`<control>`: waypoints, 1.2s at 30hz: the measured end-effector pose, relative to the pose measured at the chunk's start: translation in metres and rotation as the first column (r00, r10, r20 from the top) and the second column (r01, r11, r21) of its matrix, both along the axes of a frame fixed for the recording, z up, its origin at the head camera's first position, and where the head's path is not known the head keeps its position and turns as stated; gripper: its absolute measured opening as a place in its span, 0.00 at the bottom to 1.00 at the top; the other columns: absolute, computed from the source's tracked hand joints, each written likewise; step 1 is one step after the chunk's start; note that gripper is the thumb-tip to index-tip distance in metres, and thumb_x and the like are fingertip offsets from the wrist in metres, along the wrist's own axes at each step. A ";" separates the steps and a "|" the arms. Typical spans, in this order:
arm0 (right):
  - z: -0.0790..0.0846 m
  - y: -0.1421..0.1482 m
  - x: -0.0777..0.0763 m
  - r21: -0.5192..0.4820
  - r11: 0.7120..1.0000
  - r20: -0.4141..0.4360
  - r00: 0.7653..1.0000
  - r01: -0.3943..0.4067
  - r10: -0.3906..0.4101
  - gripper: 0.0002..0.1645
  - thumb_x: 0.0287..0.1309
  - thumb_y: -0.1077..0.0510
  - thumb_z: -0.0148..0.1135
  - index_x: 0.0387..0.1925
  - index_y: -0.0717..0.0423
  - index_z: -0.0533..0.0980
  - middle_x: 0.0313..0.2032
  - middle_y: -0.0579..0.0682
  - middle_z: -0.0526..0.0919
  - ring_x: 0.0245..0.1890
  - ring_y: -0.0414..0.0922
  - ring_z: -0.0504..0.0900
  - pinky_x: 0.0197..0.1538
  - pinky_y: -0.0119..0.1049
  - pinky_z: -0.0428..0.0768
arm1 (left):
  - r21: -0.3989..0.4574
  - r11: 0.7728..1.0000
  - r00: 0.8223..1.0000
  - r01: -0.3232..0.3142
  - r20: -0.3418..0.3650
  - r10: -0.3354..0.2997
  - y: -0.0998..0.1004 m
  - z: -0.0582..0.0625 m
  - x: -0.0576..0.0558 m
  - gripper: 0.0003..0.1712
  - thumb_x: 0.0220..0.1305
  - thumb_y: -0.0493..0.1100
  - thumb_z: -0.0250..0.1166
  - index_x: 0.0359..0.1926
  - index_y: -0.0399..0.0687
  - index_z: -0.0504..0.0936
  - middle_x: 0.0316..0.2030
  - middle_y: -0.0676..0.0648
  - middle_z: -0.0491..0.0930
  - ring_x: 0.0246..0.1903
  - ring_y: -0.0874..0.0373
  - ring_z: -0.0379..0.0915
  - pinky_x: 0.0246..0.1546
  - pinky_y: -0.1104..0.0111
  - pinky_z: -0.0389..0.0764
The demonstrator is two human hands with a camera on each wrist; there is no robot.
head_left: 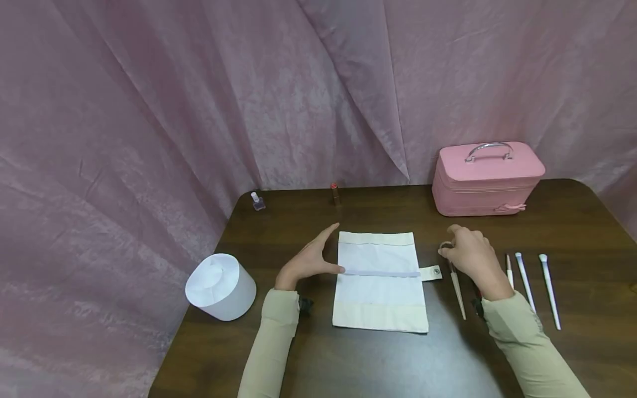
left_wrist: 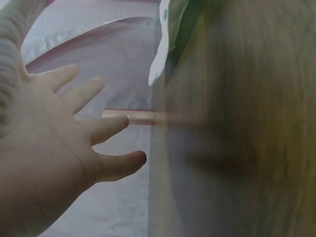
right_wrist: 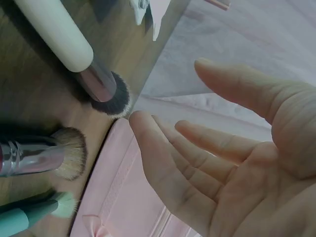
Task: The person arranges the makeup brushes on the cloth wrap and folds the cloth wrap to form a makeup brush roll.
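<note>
A white fabric brush roll (head_left: 380, 309) lies unfolded on the table, with a snap strap (head_left: 431, 273) sticking out to its right. My left hand (head_left: 313, 257) is at its left edge, thumb tip right at the border and fingers spread. Over a light-handled makeup brush (head_left: 457, 293) is my right hand (head_left: 473, 254), which partly hides it in the head view. In the right wrist view the brush (right_wrist: 59, 34) shows dark bristles, apart from my extended fingers. Nothing is held in either palm.
Right of my right hand lie more brushes, including a white-handled one (head_left: 549, 293). A pink cosmetic case (head_left: 490, 188) stands at the back right. Lipstick (head_left: 335, 194) and nail polish (head_left: 257, 201) stand at the back. A white round container (head_left: 221, 287) is on the left.
</note>
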State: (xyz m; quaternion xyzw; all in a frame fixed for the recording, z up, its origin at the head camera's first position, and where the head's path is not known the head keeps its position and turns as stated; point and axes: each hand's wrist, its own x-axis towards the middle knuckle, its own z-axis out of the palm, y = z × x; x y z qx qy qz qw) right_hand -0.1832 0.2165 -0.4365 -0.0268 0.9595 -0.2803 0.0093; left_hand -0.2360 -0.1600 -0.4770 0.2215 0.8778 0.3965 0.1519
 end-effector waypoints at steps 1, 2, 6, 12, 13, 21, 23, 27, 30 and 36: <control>-0.001 0.000 0.000 0.005 1.000 0.008 1.000 0.001 -0.001 0.34 0.59 0.59 0.69 0.60 0.78 0.69 0.45 0.75 0.81 0.44 0.74 0.79 0.40 0.66 0.75 | 0.006 1.000 1.000 0.001 0.001 -0.001 0.001 0.000 0.000 0.66 0.49 0.53 0.81 0.81 0.66 0.48 0.79 0.53 0.47 0.77 0.52 0.43 0.70 0.46 0.57; -0.001 -0.001 0.000 0.011 1.000 0.017 1.000 0.001 -0.001 0.34 0.59 0.59 0.68 0.60 0.78 0.69 0.47 0.75 0.80 0.45 0.75 0.78 0.42 0.68 0.74 | 0.010 1.000 1.000 0.002 0.003 -0.002 0.001 -0.001 0.000 0.65 0.49 0.53 0.82 0.81 0.65 0.50 0.79 0.53 0.49 0.77 0.52 0.45 0.70 0.46 0.57; -0.003 -0.002 0.000 0.042 0.999 0.045 0.999 -0.008 0.006 0.32 0.59 0.60 0.69 0.58 0.78 0.71 0.50 0.79 0.77 0.48 0.79 0.75 0.46 0.76 0.68 | 0.005 1.000 1.000 0.027 0.001 -0.027 0.002 -0.005 0.001 0.64 0.48 0.50 0.82 0.80 0.58 0.53 0.79 0.52 0.50 0.77 0.53 0.45 0.71 0.48 0.57; -0.010 -0.003 0.002 0.051 0.999 0.041 0.999 -0.005 0.003 0.28 0.54 0.63 0.70 0.54 0.77 0.74 0.39 0.73 0.82 0.37 0.71 0.80 0.41 0.70 0.72 | -0.131 0.990 0.999 0.051 -0.012 -0.053 0.005 -0.008 0.004 0.68 0.46 0.47 0.84 0.81 0.55 0.50 0.80 0.52 0.41 0.78 0.43 0.31 0.71 0.38 0.44; -0.011 -0.003 0.002 0.048 0.999 0.043 0.999 -0.004 0.002 0.28 0.54 0.63 0.70 0.53 0.77 0.74 0.37 0.72 0.82 0.34 0.68 0.80 0.38 0.66 0.74 | -0.155 0.986 0.998 0.053 -0.011 -0.055 0.005 -0.008 0.004 0.68 0.45 0.47 0.84 0.81 0.55 0.50 0.81 0.52 0.41 0.78 0.40 0.30 0.70 0.36 0.42; -0.016 -0.004 0.001 0.050 0.999 0.031 1.000 0.000 -0.002 0.23 0.49 0.67 0.68 0.47 0.76 0.76 0.34 0.69 0.80 0.30 0.62 0.78 0.31 0.54 0.75 | -0.240 0.967 0.995 0.090 0.061 -0.077 0.004 -0.006 0.006 0.65 0.48 0.48 0.83 0.81 0.54 0.52 0.81 0.50 0.40 0.78 0.39 0.26 0.69 0.34 0.34; -0.017 -0.004 -0.001 0.052 0.999 0.025 1.000 -0.004 0.003 0.21 0.46 0.68 0.67 0.44 0.75 0.76 0.30 0.66 0.79 0.28 0.60 0.76 0.30 0.53 0.74 | -0.246 0.965 0.995 0.090 0.073 -0.074 0.003 -0.005 0.006 0.65 0.48 0.48 0.83 0.81 0.53 0.53 0.81 0.50 0.41 0.78 0.39 0.25 0.69 0.34 0.33; -0.019 -0.005 -0.001 0.053 0.999 0.064 0.998 -0.004 0.001 0.17 0.45 0.70 0.63 0.40 0.74 0.75 0.27 0.63 0.77 0.27 0.58 0.75 0.29 0.50 0.74 | -0.262 0.961 0.994 0.091 0.084 -0.072 0.003 -0.007 0.007 0.64 0.48 0.49 0.83 0.81 0.53 0.54 0.80 0.50 0.42 0.78 0.39 0.26 0.70 0.35 0.32; -0.019 -0.007 -0.002 0.058 0.998 0.108 0.994 0.003 -0.010 0.13 0.47 0.71 0.62 0.37 0.75 0.74 0.28 0.64 0.77 0.27 0.59 0.75 0.29 0.50 0.76 | -0.285 0.954 0.994 0.093 0.089 -0.070 0.003 -0.009 0.006 0.64 0.49 0.49 0.83 0.81 0.53 0.54 0.80 0.51 0.42 0.78 0.41 0.25 0.70 0.36 0.32; -0.017 -0.009 -0.003 0.072 0.997 0.150 0.988 0.013 -0.024 0.04 0.50 0.71 0.61 0.29 0.71 0.74 0.25 0.63 0.75 0.25 0.57 0.74 0.27 0.48 0.75 | -0.317 0.945 0.994 0.084 0.091 -0.057 0.004 -0.008 0.006 0.62 0.49 0.49 0.83 0.80 0.52 0.56 0.80 0.52 0.43 0.78 0.43 0.25 0.71 0.38 0.33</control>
